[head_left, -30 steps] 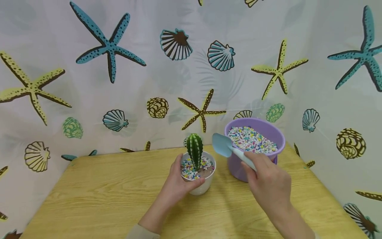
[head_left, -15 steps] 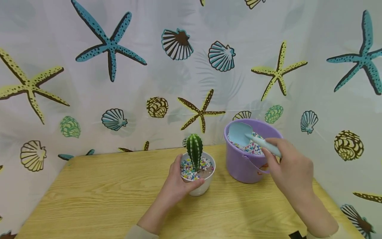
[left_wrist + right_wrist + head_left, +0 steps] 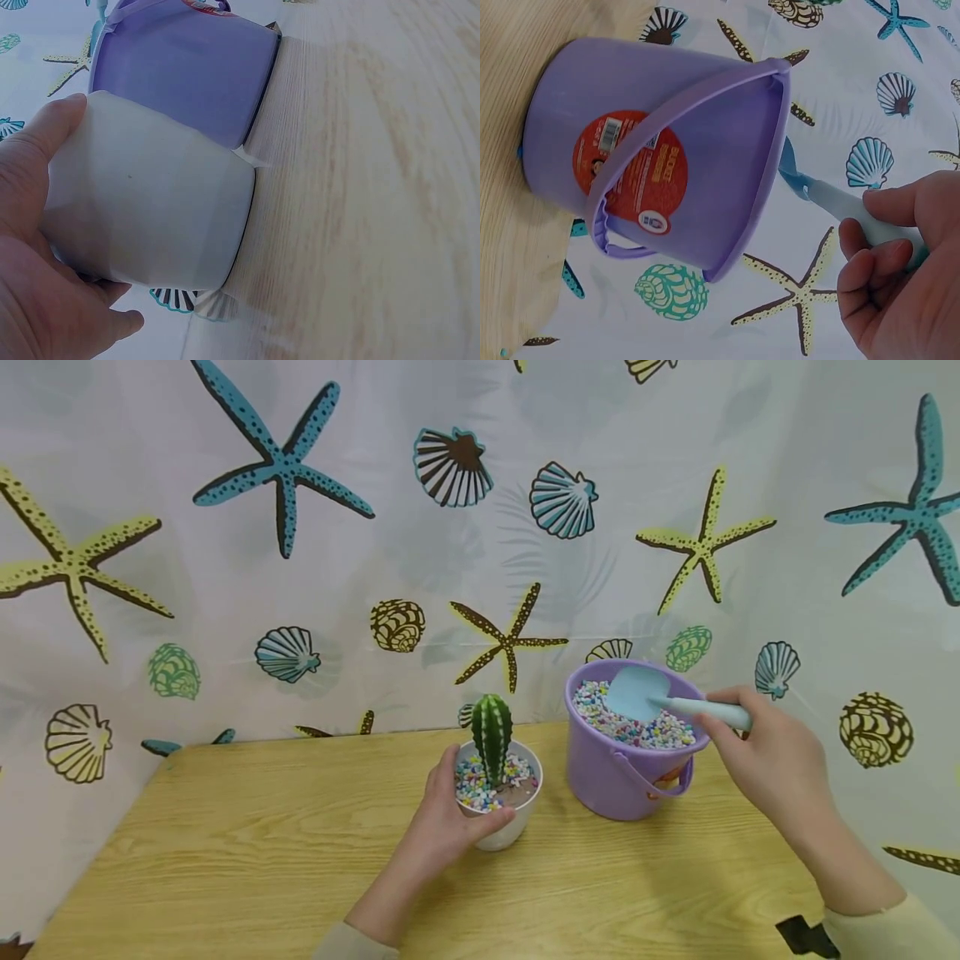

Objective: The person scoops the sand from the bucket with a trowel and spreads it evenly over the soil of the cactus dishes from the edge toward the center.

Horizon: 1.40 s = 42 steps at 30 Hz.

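Note:
My left hand (image 3: 442, 827) holds a white pot (image 3: 502, 835) by its left side, thumb at the front and fingers behind. In the pot a green cactus (image 3: 492, 739) stands upright among multicoloured pebbles (image 3: 472, 783), with a bare brown patch at the right. My right hand (image 3: 780, 752) grips the handle of a light blue toy shovel (image 3: 637, 692). The shovel's blade is over the mouth of a purple bucket (image 3: 615, 781), which holds many small coloured pebbles (image 3: 607, 714). Whether the blade touches them I cannot tell. In the right wrist view, the bucket's wall hides most of the blade.
The bucket stands just right of the pot on a wooden table (image 3: 262, 843), its handle (image 3: 652, 781) hanging down in front. A curtain (image 3: 337, 568) printed with starfish and shells rises behind the table and along its sides.
My right hand has moved right, carrying the shovel from between the pot and bucket to over the bucket's mouth. My left hand and the pot have stayed in place.

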Motion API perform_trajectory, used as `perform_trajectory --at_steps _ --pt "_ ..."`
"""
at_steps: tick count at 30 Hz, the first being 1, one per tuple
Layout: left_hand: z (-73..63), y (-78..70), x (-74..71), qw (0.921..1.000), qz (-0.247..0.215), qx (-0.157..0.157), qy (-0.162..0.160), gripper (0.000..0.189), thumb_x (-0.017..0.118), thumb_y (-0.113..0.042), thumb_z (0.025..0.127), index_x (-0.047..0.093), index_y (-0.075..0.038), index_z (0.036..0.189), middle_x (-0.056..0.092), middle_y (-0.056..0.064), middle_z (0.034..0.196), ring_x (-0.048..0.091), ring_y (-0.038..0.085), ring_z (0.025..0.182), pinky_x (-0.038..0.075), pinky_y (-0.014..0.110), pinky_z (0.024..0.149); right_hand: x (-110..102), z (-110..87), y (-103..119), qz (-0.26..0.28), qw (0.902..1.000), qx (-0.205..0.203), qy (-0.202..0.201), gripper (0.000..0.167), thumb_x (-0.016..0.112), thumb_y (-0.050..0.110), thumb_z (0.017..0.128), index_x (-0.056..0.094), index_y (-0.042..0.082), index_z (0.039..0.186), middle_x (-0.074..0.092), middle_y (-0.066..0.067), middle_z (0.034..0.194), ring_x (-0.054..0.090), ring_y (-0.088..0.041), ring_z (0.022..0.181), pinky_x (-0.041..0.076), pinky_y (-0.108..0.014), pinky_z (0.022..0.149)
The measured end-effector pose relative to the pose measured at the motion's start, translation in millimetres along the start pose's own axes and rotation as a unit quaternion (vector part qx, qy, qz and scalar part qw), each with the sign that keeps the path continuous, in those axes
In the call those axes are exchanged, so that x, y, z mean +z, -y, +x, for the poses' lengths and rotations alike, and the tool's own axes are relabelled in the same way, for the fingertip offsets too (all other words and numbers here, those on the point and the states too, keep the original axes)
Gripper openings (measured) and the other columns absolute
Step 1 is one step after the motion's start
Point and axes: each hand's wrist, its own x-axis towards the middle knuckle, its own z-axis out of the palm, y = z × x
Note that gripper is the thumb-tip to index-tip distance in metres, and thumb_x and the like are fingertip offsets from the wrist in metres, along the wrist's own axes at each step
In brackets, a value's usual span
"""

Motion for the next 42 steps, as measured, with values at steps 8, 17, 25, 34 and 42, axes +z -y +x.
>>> perform_trajectory --at_steps 8,17,25,34,42 --pt "-1.0 -0.7 -1.1 1.0 0.001 0.005 0.0 0.126 0.099 -0.043 0.083 0.02 -0.006 0.174 0.035 0.029 0.167 0.044 0.048 0.151 0.038 0.068 0.122 -15 9.9 -10 0.0 0.9966 0.032 0.076 0.045 0.06 0.051 0.113 0.068 0.011 0.133 0.06 -0.007 0.081 0.049 -0.024 0.06 0.038 -0.036 0.049" --pt "-1.0 -1.9 -1.0 1.0 0.003 0.0 0.001 0.126 0.099 -0.043 0.083 0.02 -0.007 0.174 0.034 0.029 0.167 0.045 0.048 0.15 0.04 0.068 0.121 -28 18.6 -14 -0.007 0.9878 0.06 0.144 0.047 0.06 0.051 0.113 0.066 0.009 0.133 0.066 -0.007 0.084 0.055 -0.024 0.063 0.043 -0.038 0.054" --pt "-1.0 -2.2 -0.6 1.0 0.003 -0.001 0.0 0.125 0.099 -0.042 0.084 0.02 -0.006 0.174 0.035 0.029 0.167 0.045 0.049 0.15 0.039 0.068 0.122 -38 25.7 -16 -0.026 0.9813 0.079 0.174 0.048 0.063 0.047 0.112 0.065 0.004 0.134 0.068 -0.01 0.094 0.058 -0.025 0.068 0.046 -0.038 0.056" --pt "-1.2 -2.9 -0.6 1.0 0.006 -0.004 -0.002 0.125 0.099 -0.042 0.084 0.02 -0.007 0.174 0.035 0.029 0.167 0.046 0.049 0.149 0.039 0.068 0.121 -43 34.5 -19 -0.032 0.9751 0.078 0.205 0.045 0.066 0.041 0.11 0.067 0.001 0.13 0.058 -0.005 0.08 0.052 -0.024 0.065 0.041 -0.036 0.054" --pt "-2.0 -2.8 -1.3 1.0 0.001 -0.001 0.0 0.125 0.099 -0.042 0.084 0.019 -0.007 0.174 0.034 0.03 0.167 0.045 0.049 0.15 0.039 0.068 0.121 -35 38.4 -22 -0.005 0.9727 0.09 0.214 0.044 0.066 0.042 0.11 0.068 0.001 0.125 0.066 -0.007 0.09 0.052 -0.025 0.072 0.042 -0.037 0.059"
